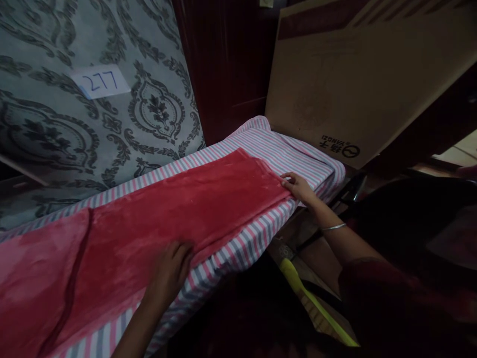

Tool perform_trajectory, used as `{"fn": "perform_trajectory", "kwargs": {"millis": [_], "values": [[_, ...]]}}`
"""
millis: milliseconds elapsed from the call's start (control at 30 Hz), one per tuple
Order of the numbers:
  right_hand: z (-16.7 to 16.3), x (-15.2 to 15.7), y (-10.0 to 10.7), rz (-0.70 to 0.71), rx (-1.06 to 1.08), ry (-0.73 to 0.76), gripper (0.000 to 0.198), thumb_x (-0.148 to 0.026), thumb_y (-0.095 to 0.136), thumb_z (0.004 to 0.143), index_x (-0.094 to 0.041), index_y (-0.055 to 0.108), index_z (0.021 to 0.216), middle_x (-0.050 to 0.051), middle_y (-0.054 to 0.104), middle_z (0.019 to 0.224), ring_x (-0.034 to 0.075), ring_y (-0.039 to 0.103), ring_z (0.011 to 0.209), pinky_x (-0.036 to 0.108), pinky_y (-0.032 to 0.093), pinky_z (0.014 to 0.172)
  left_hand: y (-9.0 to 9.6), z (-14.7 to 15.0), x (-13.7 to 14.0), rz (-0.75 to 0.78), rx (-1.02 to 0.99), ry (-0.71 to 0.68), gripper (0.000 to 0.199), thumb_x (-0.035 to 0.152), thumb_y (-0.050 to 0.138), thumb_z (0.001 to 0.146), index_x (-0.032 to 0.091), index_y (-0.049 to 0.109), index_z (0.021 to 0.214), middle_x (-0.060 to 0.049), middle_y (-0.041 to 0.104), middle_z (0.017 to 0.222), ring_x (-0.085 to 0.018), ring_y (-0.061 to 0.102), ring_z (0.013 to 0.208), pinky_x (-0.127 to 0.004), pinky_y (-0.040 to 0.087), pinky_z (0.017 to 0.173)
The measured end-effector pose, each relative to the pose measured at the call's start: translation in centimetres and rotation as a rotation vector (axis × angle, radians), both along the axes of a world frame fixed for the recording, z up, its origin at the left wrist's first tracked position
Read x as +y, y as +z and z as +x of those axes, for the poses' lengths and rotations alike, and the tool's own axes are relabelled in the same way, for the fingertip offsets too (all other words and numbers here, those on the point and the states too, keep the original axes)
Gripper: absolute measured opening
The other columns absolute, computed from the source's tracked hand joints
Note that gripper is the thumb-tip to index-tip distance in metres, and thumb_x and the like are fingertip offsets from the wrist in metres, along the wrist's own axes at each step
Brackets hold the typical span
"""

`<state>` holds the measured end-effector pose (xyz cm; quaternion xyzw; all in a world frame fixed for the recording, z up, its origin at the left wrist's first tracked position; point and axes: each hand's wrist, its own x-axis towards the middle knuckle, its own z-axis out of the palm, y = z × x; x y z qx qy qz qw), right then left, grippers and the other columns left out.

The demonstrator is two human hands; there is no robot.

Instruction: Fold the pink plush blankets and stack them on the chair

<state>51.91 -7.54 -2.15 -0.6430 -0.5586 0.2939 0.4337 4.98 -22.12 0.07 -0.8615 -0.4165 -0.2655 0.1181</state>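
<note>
A long red plush cloth (179, 199), laid flat in a strip, covers much of a striped sheet (242, 251). Its left part is a paler pinkish red, set off by a dark fold line. My right hand (298, 188) pinches the cloth's near right corner between thumb and fingers. At the near long edge, left of the middle, my left hand (167, 271) has its fingers curled on the cloth; it is slightly blurred, and its fingertips are partly hidden.
A large cardboard box (335, 84) leans behind the sheet's far right end. Patterned wallpaper (156, 109) bears a paper marked 277 (100, 82), beside a dark red wooden panel (227, 64). Below right lies a yellow-edged item (316, 308) near a black chair-like frame (350, 191).
</note>
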Motion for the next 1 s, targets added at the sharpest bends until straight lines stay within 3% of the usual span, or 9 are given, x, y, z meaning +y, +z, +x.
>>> {"fn": "perform_trajectory", "kwargs": {"millis": [100,233,367,567,667,867,1000], "values": [[0.2,-1.0,0.5,0.021,0.082,0.089,0.050,-0.058,0.066,0.071,-0.018,0.064,0.101,-0.008,0.048,0.062,0.010,0.039,0.054,0.023,0.029,0.052,-0.8,-0.1,0.5,0.026,0.065,0.063,0.026,0.033,0.046,0.103,0.020,0.068,0.110,-0.010,0.070,0.096,-0.026,0.068,0.084,-0.038,0.054,0.074],[0.4,-1.4,1.3,-0.041,0.119,0.123,0.058,-0.063,0.073,0.064,-0.019,0.064,0.102,-0.009,0.046,0.059,0.010,0.040,0.054,0.023,0.029,0.051,-1.4,0.1,0.8,-0.015,0.097,0.065,0.027,0.032,0.044,0.104,0.021,0.069,0.106,-0.010,0.071,0.094,-0.026,0.068,0.083,-0.038,0.055,0.073],[0.6,-1.0,2.0,-0.098,0.089,0.192,0.047,-0.060,0.077,0.056,-0.020,0.058,0.073,-0.006,0.048,0.061,0.010,0.042,0.058,0.023,0.033,0.054,-1.3,0.2,0.7,-0.071,0.106,0.105,0.030,0.033,0.042,0.103,0.021,0.069,0.107,-0.011,0.071,0.098,-0.025,0.068,0.085,-0.038,0.055,0.074],[1.5,-0.6,1.6,-0.125,0.028,0.002,0.045,-0.062,0.072,0.059,-0.023,0.048,0.060,-0.007,0.039,0.053,0.009,0.035,0.052,0.025,0.029,0.051,-0.6,0.6,0.2,0.010,0.062,0.038,0.024,0.025,0.043,0.103,0.019,0.065,0.112,-0.010,0.071,0.099,-0.025,0.067,0.088,-0.037,0.054,0.078],[1.7,-0.7,1.1,-0.138,-0.026,-0.002,0.045,-0.059,0.074,0.057,-0.023,0.048,0.056,-0.007,0.037,0.049,0.009,0.034,0.051,0.025,0.026,0.050,-0.4,0.5,-0.8,0.024,0.050,0.028,0.023,0.024,0.047,0.102,0.019,0.064,0.116,-0.012,0.070,0.106,-0.025,0.067,0.093,-0.037,0.054,0.078],[1.8,-1.0,0.8,-0.119,-0.123,0.035,0.041,-0.059,0.071,0.062,-0.023,0.051,0.060,-0.005,0.044,0.052,0.011,0.038,0.053,0.026,0.029,0.051,-0.7,-1.5,-2.8,-0.063,0.136,0.077,0.023,0.037,0.053,0.100,0.021,0.070,0.102,-0.015,0.068,0.120,-0.031,0.063,0.107,-0.043,0.053,0.084],[2.2,-0.9,1.1,-0.126,-0.209,0.016,0.040,-0.058,0.071,0.064,-0.023,0.053,0.060,-0.004,0.045,0.051,0.013,0.040,0.053,0.028,0.029,0.051,-1.1,-2.3,-3.2,-0.023,0.174,0.134,0.024,0.022,0.047,0.101,0.019,0.071,0.103,-0.015,0.069,0.113,-0.029,0.062,0.102,-0.042,0.051,0.082]]}}
